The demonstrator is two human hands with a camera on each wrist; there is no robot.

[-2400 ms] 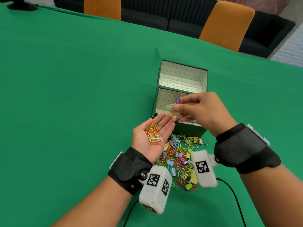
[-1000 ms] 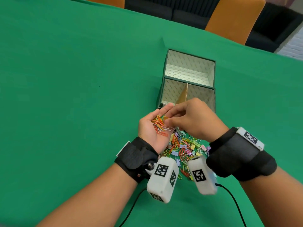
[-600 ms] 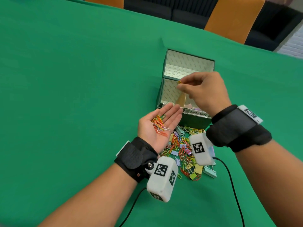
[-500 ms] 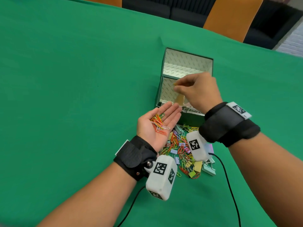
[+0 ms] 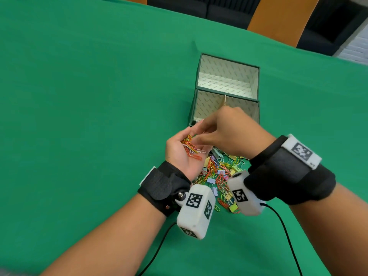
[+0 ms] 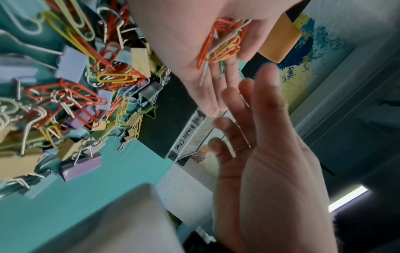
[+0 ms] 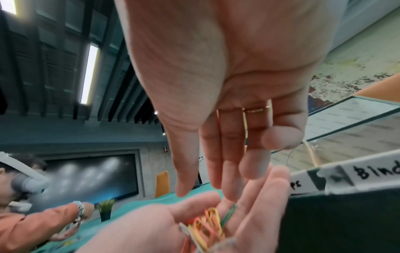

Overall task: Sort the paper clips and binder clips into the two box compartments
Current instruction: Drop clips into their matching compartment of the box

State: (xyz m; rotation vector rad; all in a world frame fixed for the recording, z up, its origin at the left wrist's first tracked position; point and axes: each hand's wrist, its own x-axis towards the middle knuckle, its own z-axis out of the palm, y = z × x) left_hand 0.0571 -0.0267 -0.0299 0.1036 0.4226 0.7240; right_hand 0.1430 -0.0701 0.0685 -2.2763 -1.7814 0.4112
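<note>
Paper clips (image 5: pixel 191 148) sit heaped in the cupped, relaxed left hand (image 5: pixel 185 154), just in front of the box (image 5: pixel 197 90). Right hand (image 5: pixel 229 132) is back from over the box now, fingers loose and empty above them. I'd pinch just one or two, otherwise they tangle and spill.

Bare green table (image 5: pixel 79 116) lies open from 7 through 12 o'clock of the box (image 5: pixel 227 92). At the box's 6 o'clock the clip pile (image 5: pixel 219 174) crowds the cloth, and the left hand (image 5: pixel 185 154), cupped with paper clips (image 5: pixel 192 148), and the right hand (image 5: pixel 229 132) block that near wall. Both compartments are open from above.
</note>
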